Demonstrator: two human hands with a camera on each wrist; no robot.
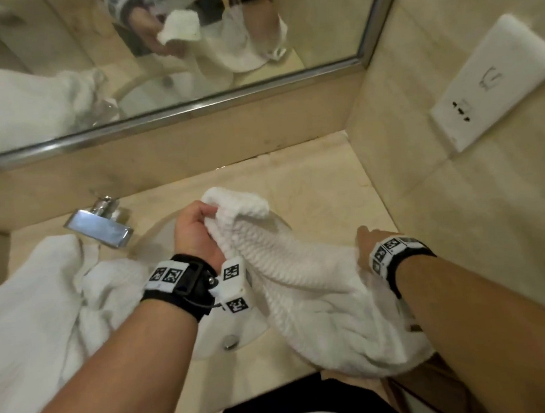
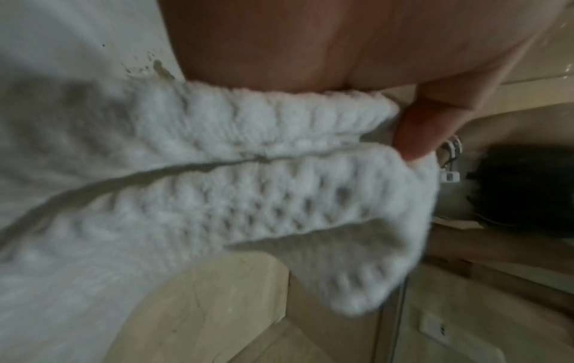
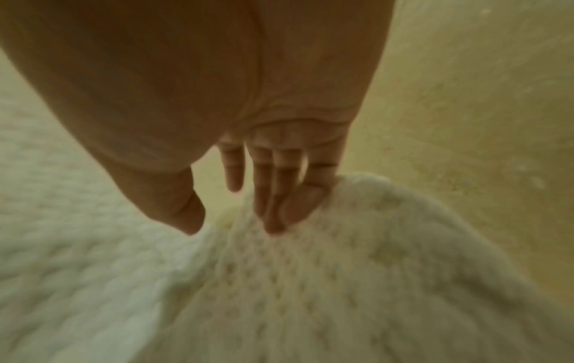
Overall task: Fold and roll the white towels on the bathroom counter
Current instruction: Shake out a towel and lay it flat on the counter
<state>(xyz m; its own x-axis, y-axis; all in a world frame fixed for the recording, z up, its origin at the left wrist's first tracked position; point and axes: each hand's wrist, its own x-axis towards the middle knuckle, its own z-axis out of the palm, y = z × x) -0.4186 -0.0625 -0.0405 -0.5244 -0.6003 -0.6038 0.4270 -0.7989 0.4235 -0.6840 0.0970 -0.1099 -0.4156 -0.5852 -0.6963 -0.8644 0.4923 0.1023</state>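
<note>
From the head view I see my left hand [image 1: 196, 232] at about 10 o'clock of centre, fingers and thumb curled round one bunched end of a white, waffle-textured cotton towel [image 1: 301, 293]. The left wrist view confirms it: the thumb [image 2: 416, 132] presses into the thick folded edge of the towel [image 2: 248, 191]. The cloth sags from that grip toward 4 o'clock, draped over the round white ceramic basin [image 1: 227, 332] and the beige marble counter [image 1: 320, 188], reaching the counter's front edge.

My right hand [image 1: 366, 236] sits at 3 o'clock, on the far side of the towel. In the right wrist view its fingers [image 3: 276, 196] are straight and loosely spread, tips touching a raised hump of the towel [image 3: 357, 270]; nothing is gripped.

A second crumpled white towel [image 1: 43, 313] lies at 8 o'clock, just beside the square chrome tap [image 1: 100, 228]. A framed mirror [image 1: 193, 52] fills 12 o'clock, and a white wall socket plate [image 1: 492, 81] sits at 2 o'clock.
</note>
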